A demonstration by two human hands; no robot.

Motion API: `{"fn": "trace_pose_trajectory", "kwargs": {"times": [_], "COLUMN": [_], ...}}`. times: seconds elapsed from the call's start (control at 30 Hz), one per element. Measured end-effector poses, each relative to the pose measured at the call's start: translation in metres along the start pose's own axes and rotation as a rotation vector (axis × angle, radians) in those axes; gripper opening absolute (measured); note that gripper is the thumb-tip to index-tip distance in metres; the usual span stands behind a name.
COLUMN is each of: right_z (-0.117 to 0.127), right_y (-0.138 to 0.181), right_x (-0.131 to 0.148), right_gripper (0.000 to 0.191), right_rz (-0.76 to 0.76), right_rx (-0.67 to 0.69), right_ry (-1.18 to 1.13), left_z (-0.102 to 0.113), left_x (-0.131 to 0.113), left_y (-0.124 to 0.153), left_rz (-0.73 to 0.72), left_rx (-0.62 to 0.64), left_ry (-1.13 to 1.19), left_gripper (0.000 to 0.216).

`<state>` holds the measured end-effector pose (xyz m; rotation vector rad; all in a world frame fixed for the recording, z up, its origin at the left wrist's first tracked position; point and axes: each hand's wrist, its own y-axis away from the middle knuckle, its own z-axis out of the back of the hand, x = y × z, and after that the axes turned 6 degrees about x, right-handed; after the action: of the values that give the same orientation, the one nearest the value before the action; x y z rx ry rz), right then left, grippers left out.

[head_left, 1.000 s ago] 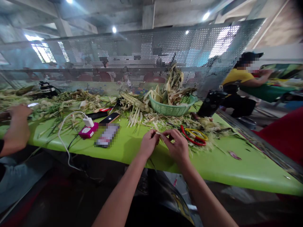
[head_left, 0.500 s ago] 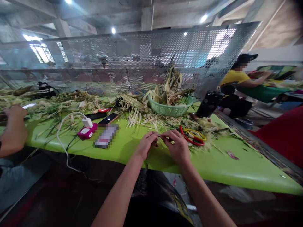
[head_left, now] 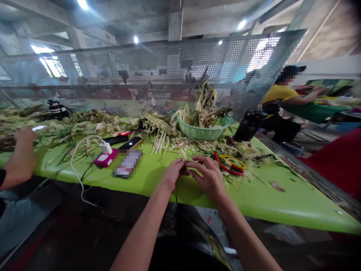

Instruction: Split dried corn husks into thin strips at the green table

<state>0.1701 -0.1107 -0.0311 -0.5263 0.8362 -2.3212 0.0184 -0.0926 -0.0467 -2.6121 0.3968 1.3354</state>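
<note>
Close together over the table's front edge, both my hands work at a pale strip of dried corn husk (head_left: 184, 154), whose upper end sticks up between them. My left hand (head_left: 172, 175) is closed, pinching the strip near the fingertips. The fingers of my right hand (head_left: 210, 177) are bent and reach to the same spot, thumb and forefinger at the strip; its lower part is mostly hidden by them. Just right of my right hand lie red-handled scissors (head_left: 225, 163) and a yellow loop (head_left: 235, 161). Loose husk shreds (head_left: 194, 145) lie beyond the fingers.
A green basket (head_left: 201, 132) of dry husks stands behind, beside a black bottle (head_left: 249, 125). To the left are phones (head_left: 131, 143), a magenta power block (head_left: 105, 159) and a white cable (head_left: 72, 163). A co-worker's arm (head_left: 21, 154) rests at far left. A mesh screen (head_left: 158, 71) rises behind.
My right fingers have spread a little and shifted at the strip. The husk strip's top end now shows slightly further left and curves. My left hand stays nearly in place.
</note>
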Motion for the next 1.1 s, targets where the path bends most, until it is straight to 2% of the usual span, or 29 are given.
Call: {"fn": "trace_pose_trajectory", "kwargs": {"times": [0.23, 0.37, 0.53, 0.77, 0.9, 1.1], "right_z": [0.0036, 0.0017, -0.0017, -0.0001, 0.0000, -0.0028], "right_y": [-0.0016, -0.0024, -0.0041, -0.0068, -0.0064, -0.0070], "right_x": [0.0016, 0.0030, 0.0057, 0.0056, 0.0031, 0.0029], "right_gripper": [0.018, 0.010, 0.008, 0.015, 0.016, 0.007], "right_rz": [-0.009, -0.036, -0.121, -0.246, -0.277, -0.190], "right_rx": [-0.029, -0.063, -0.119, -0.182, -0.185, -0.153], "right_ry": [-0.004, -0.030, -0.073, -0.102, -0.136, -0.199], "left_z": [-0.0054, -0.0058, -0.0035, -0.0064, -0.0076, -0.0069], "left_x": [-0.0020, -0.0015, 0.0017, 0.0005, -0.0010, 0.0009], "left_y": [0.0010, 0.0015, 0.0008, 0.0047, 0.0068, 0.0048], "left_rz": [0.001, 0.002, -0.027, -0.058, -0.084, -0.088], "left_rx": [0.026, 0.071, 0.134, 0.189, 0.179, 0.105], "left_ry": [-0.020, -0.065, -0.111, -0.207, -0.287, -0.190], "left_gripper": [0.035, 0.037, 0.035, 0.032, 0.030, 0.030]}}
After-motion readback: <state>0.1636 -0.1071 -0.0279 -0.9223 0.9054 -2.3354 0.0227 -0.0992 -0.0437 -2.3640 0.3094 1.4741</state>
